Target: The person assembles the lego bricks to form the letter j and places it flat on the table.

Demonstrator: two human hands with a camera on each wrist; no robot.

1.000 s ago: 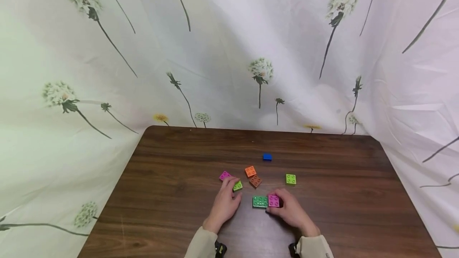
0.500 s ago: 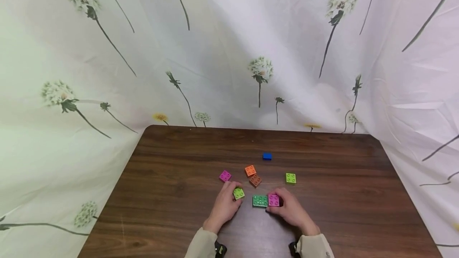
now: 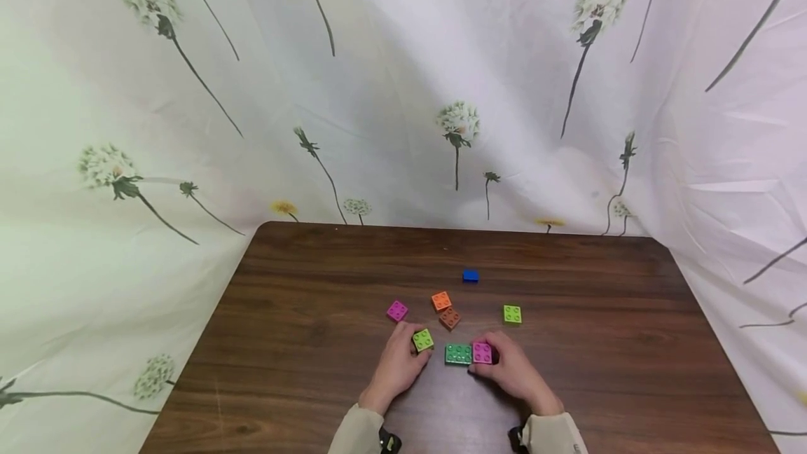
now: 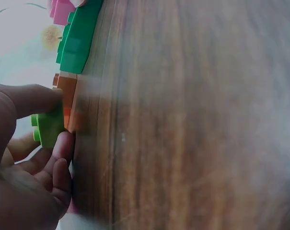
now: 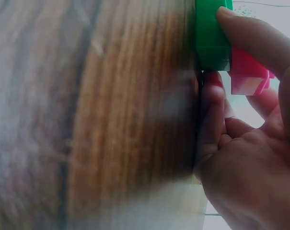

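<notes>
Between thumb and fingers, my left hand [image 3: 400, 358] pinches a small lime-green toy brick [image 3: 423, 340], studs up in the head view. In the left wrist view this lime-green brick [image 4: 51, 127] is close over the table. My right hand [image 3: 509, 368] grips the right end of a longer dark green brick [image 3: 458, 354], its thumb on the side. A pink brick [image 3: 482, 353] is stacked on that end; in the right wrist view the pink brick [image 5: 248, 72] juts out past the end of the green brick [image 5: 213, 40]. A short gap separates the lime-green brick from the green one.
Beyond the hands on the brown wooden table [image 3: 302, 384] lie a magenta brick [image 3: 397, 311], an orange brick [image 3: 441, 301] touching a brown brick [image 3: 450, 318], a blue brick [image 3: 470, 276] and another lime-green brick [image 3: 512, 314]. A flower-printed cloth [image 3: 391, 181] hangs behind the table.
My left hand has taken hold of the lime-green brick and brought it nearer and rightward, away from the magenta brick. My right hand stays put on the green and pink bricks.
</notes>
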